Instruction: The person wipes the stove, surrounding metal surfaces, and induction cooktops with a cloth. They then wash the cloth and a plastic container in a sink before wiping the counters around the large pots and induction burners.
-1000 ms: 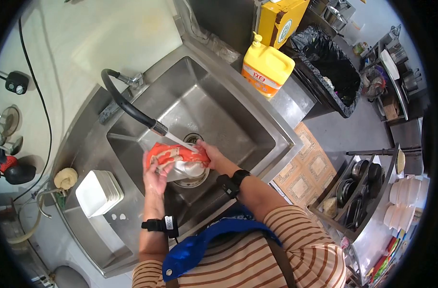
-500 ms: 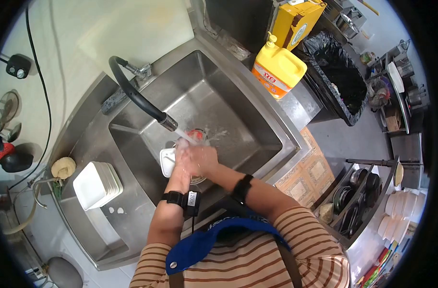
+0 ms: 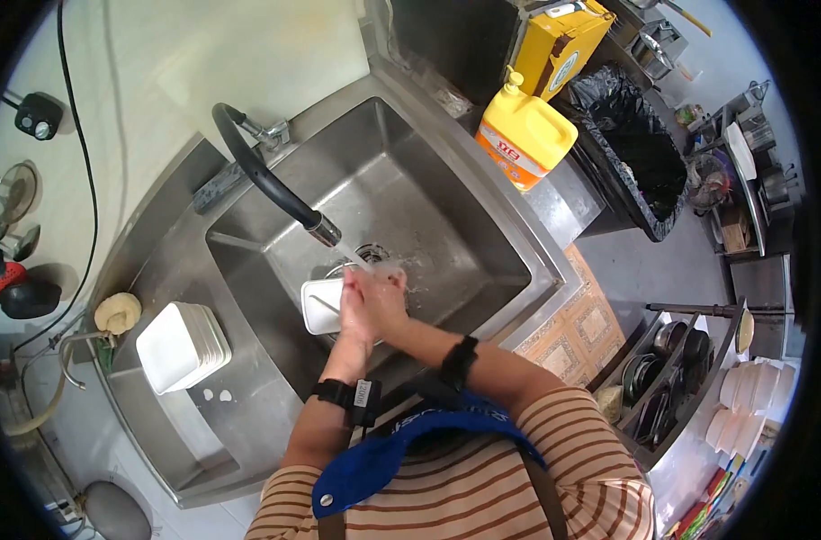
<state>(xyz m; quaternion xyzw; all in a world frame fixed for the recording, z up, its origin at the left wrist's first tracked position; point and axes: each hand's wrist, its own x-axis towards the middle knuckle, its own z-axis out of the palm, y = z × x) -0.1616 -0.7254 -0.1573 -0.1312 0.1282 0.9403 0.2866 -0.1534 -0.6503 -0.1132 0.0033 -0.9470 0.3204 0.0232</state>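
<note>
My left hand (image 3: 355, 313) and my right hand (image 3: 384, 301) are pressed together, low in the sink (image 3: 446, 193). Water from the black-hosed faucet (image 3: 323, 230) runs onto them. Overlap, splashing and blur hide most of the fingers, so whether anything lies between the palms cannot be made out. A little red shows by the left fingertips. Right beside my left hand is a white square dish (image 3: 319, 308), sitting in the basin. Just beyond the hands, the round drain (image 3: 371, 253) shows on the sink floor.
A stack of white square dishes (image 3: 181, 349) stands on the steel ledge at left, near a round tan sponge (image 3: 118, 313). A yellow detergent jug (image 3: 525, 130) stands at the sink's right corner. Behind it are a yellow box (image 3: 565, 49) and a black-lined bin (image 3: 640, 153).
My hands have shifted slightly to the right and turned together. The red thing seen near the drain before no longer shows there, and more of the white dish is visible.
</note>
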